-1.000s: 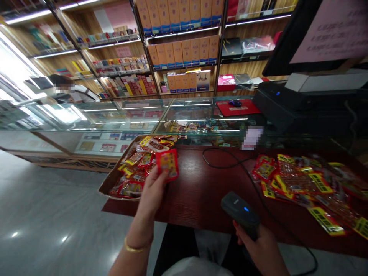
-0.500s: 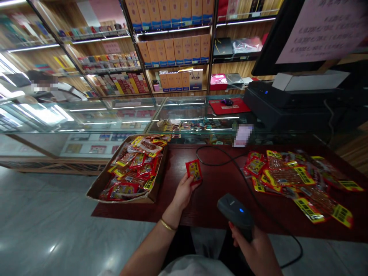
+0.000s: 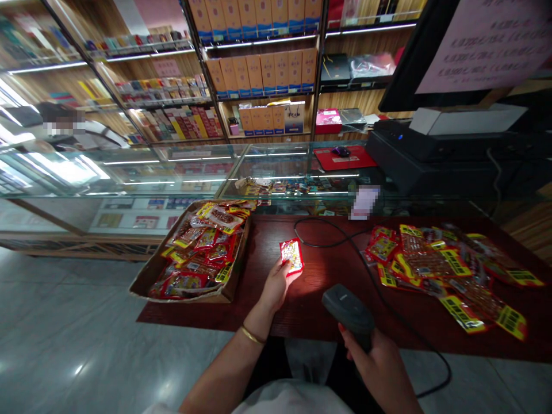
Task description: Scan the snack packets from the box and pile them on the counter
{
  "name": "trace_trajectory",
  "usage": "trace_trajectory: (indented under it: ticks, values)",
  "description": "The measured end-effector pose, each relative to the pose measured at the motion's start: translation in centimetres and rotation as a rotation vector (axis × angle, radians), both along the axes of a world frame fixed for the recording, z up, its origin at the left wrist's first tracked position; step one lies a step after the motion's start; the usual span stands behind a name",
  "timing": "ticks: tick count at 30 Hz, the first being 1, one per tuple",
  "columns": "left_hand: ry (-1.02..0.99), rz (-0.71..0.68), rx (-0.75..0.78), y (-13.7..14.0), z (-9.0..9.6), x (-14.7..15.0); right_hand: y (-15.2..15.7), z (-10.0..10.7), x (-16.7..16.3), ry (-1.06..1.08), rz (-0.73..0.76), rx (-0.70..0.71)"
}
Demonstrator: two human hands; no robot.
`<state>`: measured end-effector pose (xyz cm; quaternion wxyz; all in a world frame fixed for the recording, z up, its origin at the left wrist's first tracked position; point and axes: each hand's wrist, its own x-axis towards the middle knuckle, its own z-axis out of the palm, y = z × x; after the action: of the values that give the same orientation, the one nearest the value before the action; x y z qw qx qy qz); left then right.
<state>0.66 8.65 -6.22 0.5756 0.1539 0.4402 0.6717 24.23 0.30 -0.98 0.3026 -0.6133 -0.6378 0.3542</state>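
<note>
My left hand [image 3: 276, 286] grips a small red snack packet [image 3: 292, 256] above the dark red tabletop [image 3: 267, 313], its face lit brightly. Wrapped around the handle of a dark barcode scanner [image 3: 350, 310] is my right hand [image 3: 377, 359]; the scanner's head points toward the packet, and its light falls on packet and table. Left of my left hand, a cardboard box [image 3: 228, 294] holds many red and yellow snack packets [image 3: 207, 247]. A loose pile of similar snack packets [image 3: 431, 253] lies on the table to the right.
The scanner's black cable [image 3: 388, 290] loops over the table and hangs past its front edge. Behind stands a glass display counter [image 3: 185, 167] with a mouse [image 3: 340, 152] on a red mat. A monitor [image 3: 401, 63] rises at right. A person [image 3: 77, 129] is at far left.
The scanner's light has come on and now shines on the packet. The blue light on top of the scanner is gone. The scanner has shifted slightly left and up.
</note>
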Motion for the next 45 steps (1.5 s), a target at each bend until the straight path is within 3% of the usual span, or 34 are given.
trace_trajectory:
  ticks: [9,18,26,34,45]
  values:
    - [0.022,-0.033,0.035,-0.4,1.0,0.1,1.5,-0.8,-0.2,-0.097,0.070,-0.024]
    - [0.056,-0.056,0.055,-0.5,1.5,0.4,3.6,-0.2,-3.1,-0.127,0.183,0.001]
    - [0.070,-0.060,0.059,-0.5,1.3,0.4,4.3,0.4,-4.1,-0.256,0.150,-0.002]
    - [0.068,-0.081,0.052,-0.6,2.2,0.5,5.3,0.7,-5.6,-0.240,0.165,0.001]
    - [0.037,-0.062,0.039,-0.4,0.7,0.2,3.6,1.8,-3.0,-0.148,0.129,-0.117]
